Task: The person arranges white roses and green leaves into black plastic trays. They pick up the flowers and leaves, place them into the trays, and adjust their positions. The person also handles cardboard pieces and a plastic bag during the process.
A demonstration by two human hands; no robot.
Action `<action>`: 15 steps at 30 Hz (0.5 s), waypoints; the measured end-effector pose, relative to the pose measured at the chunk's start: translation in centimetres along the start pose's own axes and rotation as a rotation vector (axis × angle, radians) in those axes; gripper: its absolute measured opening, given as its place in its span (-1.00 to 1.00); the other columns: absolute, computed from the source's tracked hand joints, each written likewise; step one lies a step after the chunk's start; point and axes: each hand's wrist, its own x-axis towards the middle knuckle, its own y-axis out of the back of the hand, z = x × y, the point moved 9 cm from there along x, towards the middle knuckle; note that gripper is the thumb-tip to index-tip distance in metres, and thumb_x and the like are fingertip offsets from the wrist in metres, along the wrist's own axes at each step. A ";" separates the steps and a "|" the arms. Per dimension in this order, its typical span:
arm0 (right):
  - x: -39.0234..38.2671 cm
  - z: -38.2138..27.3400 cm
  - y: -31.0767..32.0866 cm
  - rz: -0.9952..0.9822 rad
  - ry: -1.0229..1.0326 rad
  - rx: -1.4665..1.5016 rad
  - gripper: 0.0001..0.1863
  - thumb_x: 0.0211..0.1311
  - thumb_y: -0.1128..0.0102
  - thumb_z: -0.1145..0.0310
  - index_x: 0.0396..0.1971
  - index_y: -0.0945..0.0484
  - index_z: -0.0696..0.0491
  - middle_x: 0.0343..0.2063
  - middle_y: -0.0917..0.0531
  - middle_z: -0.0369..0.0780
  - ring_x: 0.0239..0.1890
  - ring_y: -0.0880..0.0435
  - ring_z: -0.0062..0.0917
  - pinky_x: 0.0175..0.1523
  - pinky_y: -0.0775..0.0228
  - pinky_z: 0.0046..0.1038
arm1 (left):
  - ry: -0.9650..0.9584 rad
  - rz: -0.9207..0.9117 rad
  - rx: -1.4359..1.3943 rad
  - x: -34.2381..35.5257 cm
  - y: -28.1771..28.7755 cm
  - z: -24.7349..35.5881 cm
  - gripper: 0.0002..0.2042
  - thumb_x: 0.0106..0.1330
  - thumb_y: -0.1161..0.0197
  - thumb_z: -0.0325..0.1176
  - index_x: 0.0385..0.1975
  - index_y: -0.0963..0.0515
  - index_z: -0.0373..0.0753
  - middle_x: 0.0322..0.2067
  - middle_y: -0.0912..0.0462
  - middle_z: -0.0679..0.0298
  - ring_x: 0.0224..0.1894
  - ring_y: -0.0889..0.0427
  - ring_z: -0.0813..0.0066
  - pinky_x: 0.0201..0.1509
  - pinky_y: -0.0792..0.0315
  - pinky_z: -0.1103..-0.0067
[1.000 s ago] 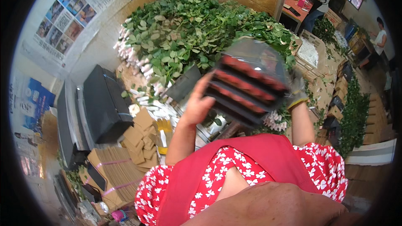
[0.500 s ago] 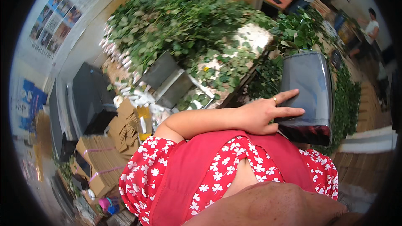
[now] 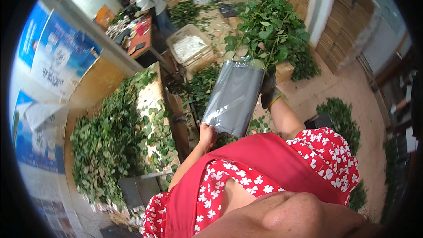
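Between my hands is a flower bunch in a grey wrapper point(image 3: 235, 97) with a shiny clear film, tilted away from me. Green leafy stems point(image 3: 271, 28) show just past its far end; I cannot tell which belong to it. At the wrapper's near left corner is my left hand point(image 3: 207, 136), bare and closed on the edge, its fingers partly hidden underneath. My right hand point(image 3: 269, 91), in a dark glove with a yellowish cuff, grips the wrapper's far right side; its fingers are partly hidden.
Left of me, a work table point(image 3: 150, 94) bears a heap of leafy stems point(image 3: 105, 136) and a grey stand point(image 3: 136, 189). A plastic crate point(image 3: 189, 48) with white contents stands ahead. Leafy bundles point(image 3: 337, 119) lie on the floor at right. A person point(image 3: 152, 4) works at a red-topped table.
My view has swung to the right. My left hand has gone from lying across the wrapper to its near corner. My right hand has come into sight, holding the wrapper's right side.
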 end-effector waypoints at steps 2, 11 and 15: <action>-1.5 -3.2 3.2 0.115 0.094 -0.063 -0.48 0.43 0.12 -0.03 0.25 -0.38 -0.06 0.14 -0.51 -0.19 0.10 -0.53 -0.36 0.18 -0.43 -0.27 | -0.065 -0.109 0.345 2.0 -1.7 0.1 -0.67 0.29 0.06 -0.71 0.01 -0.48 -0.36 -0.14 -0.64 0.25 -0.12 -0.62 0.43 -0.02 -0.51 0.50; -14.1 -9.5 3.8 0.426 0.310 -0.266 -0.45 0.39 0.07 -0.03 0.26 -0.36 -0.05 0.13 -0.52 -0.16 0.10 -0.54 -0.33 0.18 -0.43 -0.26 | -0.140 -0.713 0.622 -0.3 -23.3 5.4 -0.33 0.22 0.20 -0.76 0.41 -0.14 -0.20 0.14 -0.50 0.08 -0.20 -0.72 0.33 -0.25 -0.69 0.50; -19.2 -10.2 3.6 0.543 0.428 -0.305 -0.44 0.37 0.04 -0.03 0.26 -0.34 -0.05 0.13 -0.52 -0.15 0.10 -0.54 -0.31 0.18 -0.42 -0.26 | -0.013 -0.753 0.637 -0.3 -24.0 3.5 -0.36 0.27 0.19 -0.74 0.41 -0.15 -0.21 -0.11 -0.65 0.04 -0.37 -0.74 0.36 -0.30 -0.68 0.53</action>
